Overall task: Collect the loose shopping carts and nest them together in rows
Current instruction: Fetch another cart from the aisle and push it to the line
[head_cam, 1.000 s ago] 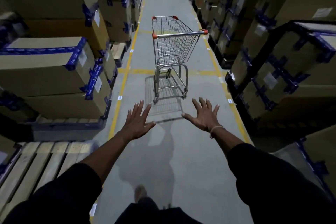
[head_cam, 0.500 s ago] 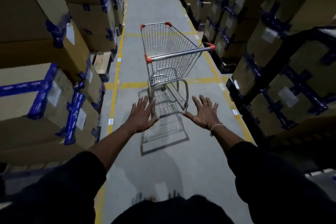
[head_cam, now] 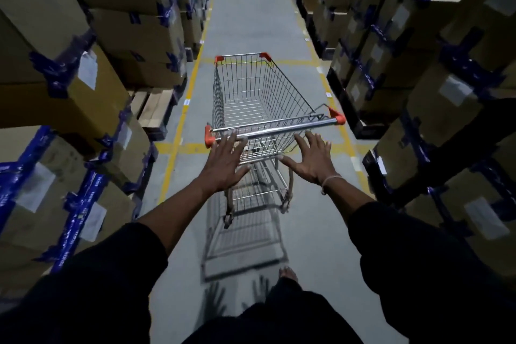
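Cart [head_cam: 259,103] of wire mesh stands alone in the middle of a grey warehouse aisle floor [head_cam: 251,8], its handle bar [head_cam: 275,127] with orange end caps on the near side. Left hand [head_cam: 224,162] and right hand [head_cam: 314,159] reach toward the bar with fingers [head_cam: 233,139] spread and straight, grasping nothing; the left fingertips overlap the bar, though contact cannot be told. Stacked cardboard boxes [head_cam: 117,45] with blue tape line the left and right of the aisle.

silver wire cart [head_cam: 251,98] with orange corner caps, tan boxes [head_cam: 125,36] taped blue, grey floor [head_cam: 251,8] lined yellow.
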